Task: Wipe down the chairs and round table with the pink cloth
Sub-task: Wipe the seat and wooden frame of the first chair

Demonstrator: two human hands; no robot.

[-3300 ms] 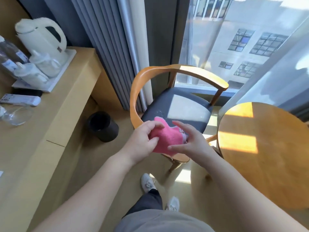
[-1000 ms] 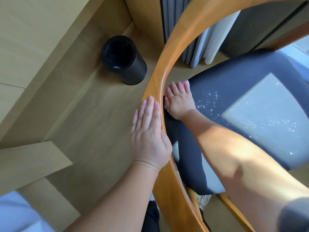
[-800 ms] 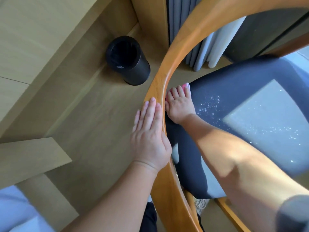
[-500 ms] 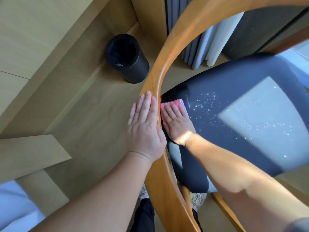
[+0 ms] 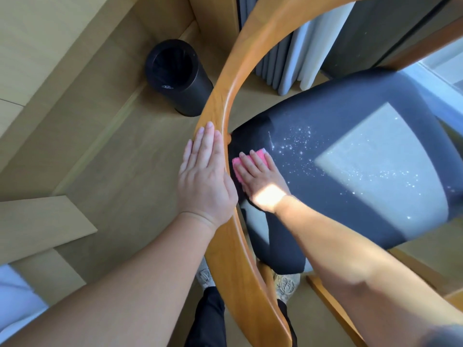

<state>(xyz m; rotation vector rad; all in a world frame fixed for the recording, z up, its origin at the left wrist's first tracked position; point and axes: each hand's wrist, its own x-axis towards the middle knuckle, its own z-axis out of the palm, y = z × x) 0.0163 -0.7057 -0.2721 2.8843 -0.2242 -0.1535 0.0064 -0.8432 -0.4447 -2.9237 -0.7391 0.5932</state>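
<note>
I look straight down on a chair with a curved wooden backrest rail [image 5: 226,101] and a dark padded seat [image 5: 350,113]. White specks are scattered over the middle of the seat [image 5: 298,144]. My left hand [image 5: 205,176] lies flat, fingers together, on the outer side of the rail. My right hand [image 5: 258,171] presses the pink cloth [image 5: 236,164] flat onto the seat's left edge, just inside the rail; most of the cloth is hidden under the palm. The round table is out of view.
A black cylindrical bin [image 5: 179,76] stands on the wooden floor left of the chair. Grey and white curtains [image 5: 293,58] hang behind it. A light wood desk edge [image 5: 37,226] juts in at the left. My shoes [image 5: 285,284] show beneath the seat.
My right hand has slid the pink cloth toward me along the seat's left edge, and more of the cloth shows. My left hand has stayed on the rail.
</note>
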